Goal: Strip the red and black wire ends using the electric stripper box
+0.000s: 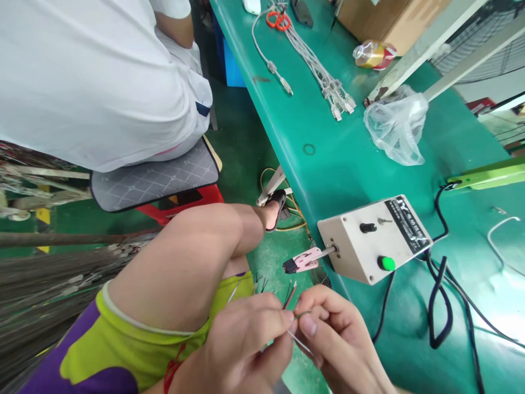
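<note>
My left hand (241, 345) and my right hand (340, 342) meet at the bottom middle, above my lap. Both pinch a thin cable end with fine coloured wires (292, 306), red and green strands fanning up between the fingertips. A thin white lead runs down between the hands. Just beyond the hands, a beige control box (371, 238) with a green button and a black knob sits at the edge of the green bench (328, 158). A pink clip (302, 260) sticks out from the box's side on a metal shaft.
Another person in a white shirt (94, 71) sits on a cushioned stool (151, 178) at left. On the bench lie white cables (324, 74), orange scissors (279, 21), a plastic bag (396, 128), a can (374, 54) and black cords (441, 306). A wire bundle (49, 284) lies at left.
</note>
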The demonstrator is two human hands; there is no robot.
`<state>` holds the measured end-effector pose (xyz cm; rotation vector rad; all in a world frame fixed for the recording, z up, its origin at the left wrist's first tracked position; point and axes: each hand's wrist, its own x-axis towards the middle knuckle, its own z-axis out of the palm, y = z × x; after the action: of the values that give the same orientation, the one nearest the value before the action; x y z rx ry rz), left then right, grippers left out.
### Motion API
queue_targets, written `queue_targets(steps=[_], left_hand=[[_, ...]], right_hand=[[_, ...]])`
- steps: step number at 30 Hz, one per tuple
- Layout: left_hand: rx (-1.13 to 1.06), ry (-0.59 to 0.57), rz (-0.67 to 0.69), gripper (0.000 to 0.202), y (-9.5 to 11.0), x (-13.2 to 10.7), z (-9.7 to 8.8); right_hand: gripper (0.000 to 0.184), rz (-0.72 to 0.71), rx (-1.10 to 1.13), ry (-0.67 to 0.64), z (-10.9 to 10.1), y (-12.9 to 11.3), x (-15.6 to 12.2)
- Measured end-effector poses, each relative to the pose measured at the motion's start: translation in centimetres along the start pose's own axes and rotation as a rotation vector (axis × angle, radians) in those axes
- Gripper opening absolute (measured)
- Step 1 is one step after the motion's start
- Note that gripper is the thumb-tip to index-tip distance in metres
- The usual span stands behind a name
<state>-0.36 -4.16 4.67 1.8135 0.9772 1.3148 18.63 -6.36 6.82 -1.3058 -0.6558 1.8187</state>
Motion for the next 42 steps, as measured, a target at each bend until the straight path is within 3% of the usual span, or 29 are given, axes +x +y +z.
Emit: queue_targets(steps=[11, 16, 20, 25, 30, 34, 42], left_hand=[[-0.065, -0.04, -0.022, 0.033, -0.2, 0.1, 0.5], [-0.065, -0.102, 0.021, 0.017, 0.0, 0.0, -0.1], [-0.089, -0.128, 0.035, 0.018, -0.1, 0.2, -0.6], [0.014, -0.012, -0.076, 0.021, -0.4, 0.7, -1.3], [0.059, 0.038, -0.179, 0.024, -1.2, 0.9, -1.3], [0.075, 0.074, -0.209, 0.024, -1.4, 0.9, -1.0], [0.049, 0.147, -0.235, 0.021, -1.4, 1.8, -0.8]], right_hand=[[0.031, 0.089, 0.158, -0.069, 0.6, -1.1, 0.8], [0.032, 0.15, 0.282, -0.114, 1.3, -1.6, 1.2], [0.03, 0.146, 0.263, -0.09, 0.9, -1.5, 1.4], [0.036, 0.017, 0.206, -0.004, 0.4, -1.3, 2.3], [0.041, 0.037, 0.29, 0.114, 0.7, -1.9, 2.7], [0.047, 0.029, 0.326, 0.141, 0.9, -2.1, 2.9], [0.041, 0.008, 0.29, 0.161, 0.7, -1.4, 3.1]])
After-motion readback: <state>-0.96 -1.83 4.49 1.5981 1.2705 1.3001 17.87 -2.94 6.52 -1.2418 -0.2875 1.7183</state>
